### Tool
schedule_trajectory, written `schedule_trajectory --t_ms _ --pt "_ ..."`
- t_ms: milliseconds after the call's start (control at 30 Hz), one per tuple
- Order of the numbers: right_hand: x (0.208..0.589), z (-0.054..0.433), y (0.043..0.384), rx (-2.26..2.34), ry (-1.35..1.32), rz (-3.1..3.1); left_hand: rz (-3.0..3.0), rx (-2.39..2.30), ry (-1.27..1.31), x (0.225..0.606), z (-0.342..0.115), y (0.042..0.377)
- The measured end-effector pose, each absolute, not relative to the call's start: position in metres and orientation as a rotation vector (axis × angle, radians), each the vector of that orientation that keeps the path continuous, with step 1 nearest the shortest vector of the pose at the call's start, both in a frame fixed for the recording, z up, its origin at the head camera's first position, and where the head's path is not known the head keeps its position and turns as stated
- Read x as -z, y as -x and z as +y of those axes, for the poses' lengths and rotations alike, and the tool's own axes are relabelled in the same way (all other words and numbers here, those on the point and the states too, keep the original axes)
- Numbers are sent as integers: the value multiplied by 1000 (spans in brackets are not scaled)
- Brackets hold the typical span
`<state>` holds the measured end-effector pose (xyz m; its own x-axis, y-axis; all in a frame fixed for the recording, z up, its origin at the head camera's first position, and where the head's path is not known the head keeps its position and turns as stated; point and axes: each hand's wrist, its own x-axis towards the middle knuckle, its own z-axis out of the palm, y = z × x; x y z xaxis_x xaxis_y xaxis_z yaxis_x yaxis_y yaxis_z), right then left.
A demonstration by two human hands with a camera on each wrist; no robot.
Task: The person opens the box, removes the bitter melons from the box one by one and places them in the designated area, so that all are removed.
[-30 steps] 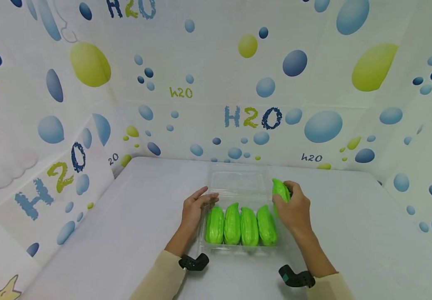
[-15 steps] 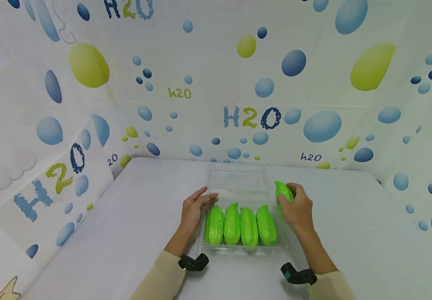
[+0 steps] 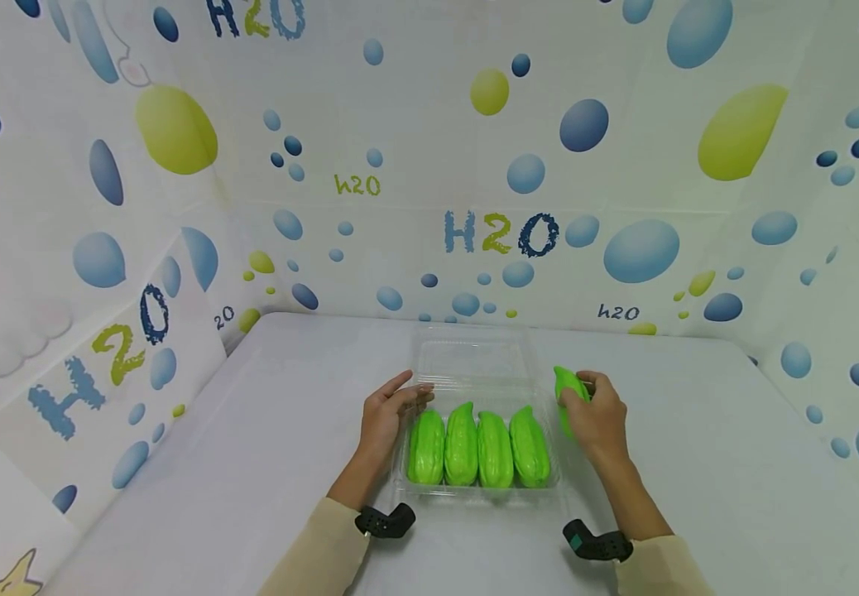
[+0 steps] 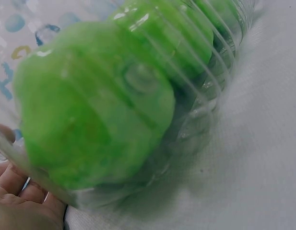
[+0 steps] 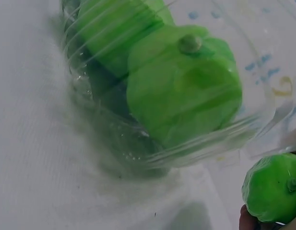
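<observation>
My right hand (image 3: 602, 418) grips a bright green bitter melon (image 3: 568, 389), its pointed tip facing away, just right of a clear plastic clamshell box (image 3: 474, 492). In the right wrist view that held bitter melon (image 5: 270, 189) shows end-on at the lower right, stem stub visible. Several more bitter melons (image 3: 495, 451) lie side by side in the box's base. My left hand (image 3: 382, 422) rests at the box's left rim with its fingers extended. Through the wall in the left wrist view, the leftmost bitter melon (image 4: 95, 110) looks large, and fingers (image 4: 13, 182) show outside the box.
The box's lid (image 3: 474, 360) is folded back flat, away from me. A white cloth covers the table (image 3: 310, 389). Behind it hangs a white backdrop (image 3: 429, 182) with blue and green dots and H2O lettering. Dark wrist cameras (image 3: 597, 542) sit on both wrists.
My right hand has moved slightly right and toward me with the bitter melon, away from the box's edge. The left hand and the box stay in place.
</observation>
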<state>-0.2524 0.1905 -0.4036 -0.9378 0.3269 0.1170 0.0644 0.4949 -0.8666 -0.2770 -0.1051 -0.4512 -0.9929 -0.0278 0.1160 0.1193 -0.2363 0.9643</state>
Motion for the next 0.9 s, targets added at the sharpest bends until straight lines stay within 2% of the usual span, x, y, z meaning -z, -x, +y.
schedule_trajectory --t_ms 900 --pt "434 199 260 -1400 384 -2573 -1872 2415 97 451 -106 277"
